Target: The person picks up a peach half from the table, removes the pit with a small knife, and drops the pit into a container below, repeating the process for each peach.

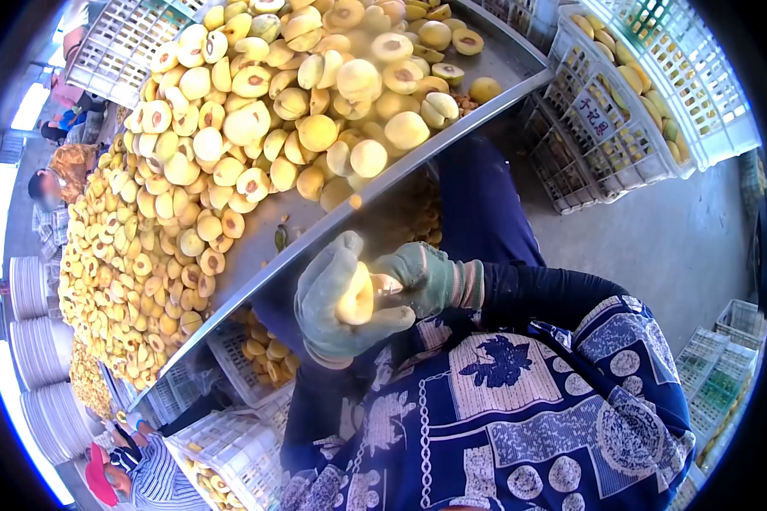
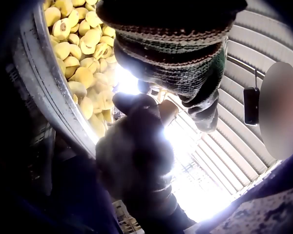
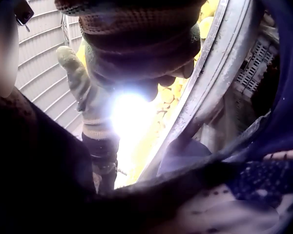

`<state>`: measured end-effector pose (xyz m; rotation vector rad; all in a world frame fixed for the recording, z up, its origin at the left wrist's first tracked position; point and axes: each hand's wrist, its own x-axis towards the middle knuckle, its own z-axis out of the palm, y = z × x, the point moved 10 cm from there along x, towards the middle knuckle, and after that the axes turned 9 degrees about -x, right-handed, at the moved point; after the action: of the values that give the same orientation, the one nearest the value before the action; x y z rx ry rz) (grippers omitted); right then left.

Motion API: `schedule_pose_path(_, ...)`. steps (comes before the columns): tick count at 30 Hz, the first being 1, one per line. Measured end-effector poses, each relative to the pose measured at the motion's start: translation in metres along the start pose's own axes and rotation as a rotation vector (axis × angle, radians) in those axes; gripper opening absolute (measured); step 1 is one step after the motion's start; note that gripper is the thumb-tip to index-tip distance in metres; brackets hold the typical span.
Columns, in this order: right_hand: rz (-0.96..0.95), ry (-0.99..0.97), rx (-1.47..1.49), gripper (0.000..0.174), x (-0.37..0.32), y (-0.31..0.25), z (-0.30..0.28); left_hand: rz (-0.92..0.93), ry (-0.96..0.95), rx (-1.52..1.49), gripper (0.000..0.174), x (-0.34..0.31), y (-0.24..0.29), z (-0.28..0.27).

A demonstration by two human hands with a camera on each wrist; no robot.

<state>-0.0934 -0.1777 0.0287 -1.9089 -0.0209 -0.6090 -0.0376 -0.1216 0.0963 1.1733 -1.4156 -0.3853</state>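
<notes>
Both hands wear grey-green knit gloves and meet in front of the body, just off the metal table's edge. My left hand (image 1: 328,294) holds a yellow peach (image 1: 355,295) in its palm, with the thumb along its lower side. From the right, my right hand (image 1: 430,277) grips a small pale, shiny tool (image 1: 386,284) whose tip is right at the peach; I cannot tell its kind. In the left wrist view the left hand (image 2: 178,63) is above the dark right hand (image 2: 136,141). Glare hides much of the work in both wrist views.
A metal table (image 1: 256,255) with a raised rim carries a big heap of halved peaches (image 1: 230,128). White crates of fruit (image 1: 605,128) stand at the right, another crate (image 1: 230,451) at lower left. Other people (image 1: 145,477) sit along the far left.
</notes>
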Motion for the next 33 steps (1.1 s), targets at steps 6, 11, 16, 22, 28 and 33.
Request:
schedule_pose_path(6, 0.405, -0.182, 0.268, 0.024, 0.000, -0.002, 0.016, -0.166, 0.240, -0.128, 0.065, -0.006, -0.024, -0.017)
schedule_pose_path(11, 0.860, -0.423, 0.488, 0.030, -0.009, 0.004, 0.036, -0.481, 0.638, -0.573, 0.057, -0.032, -0.066, -0.021)
schedule_pose_path(16, 0.838, -0.476, 0.122, 0.029, -0.001, 0.008, 0.029, -0.518, 0.599, -0.445, 0.067, -0.029, -0.074, -0.022)
schedule_pose_path(22, 0.319, -0.478, -0.319, 0.027, 0.009, 0.036, 0.057, -0.553, 0.637, -0.381, 0.068, -0.033, -0.088, -0.024)
schedule_pose_path(28, 1.006, -0.648, 0.299, 0.023, -0.009, 0.013, 0.039, -0.602, 0.600, -0.366, 0.069, -0.026, -0.078, -0.022)
schedule_pose_path(33, 0.975, -0.672, 0.057, 0.022, -0.009, 0.021, 0.035, -0.576, 0.654, -0.460, 0.058, -0.034, -0.091, -0.021)
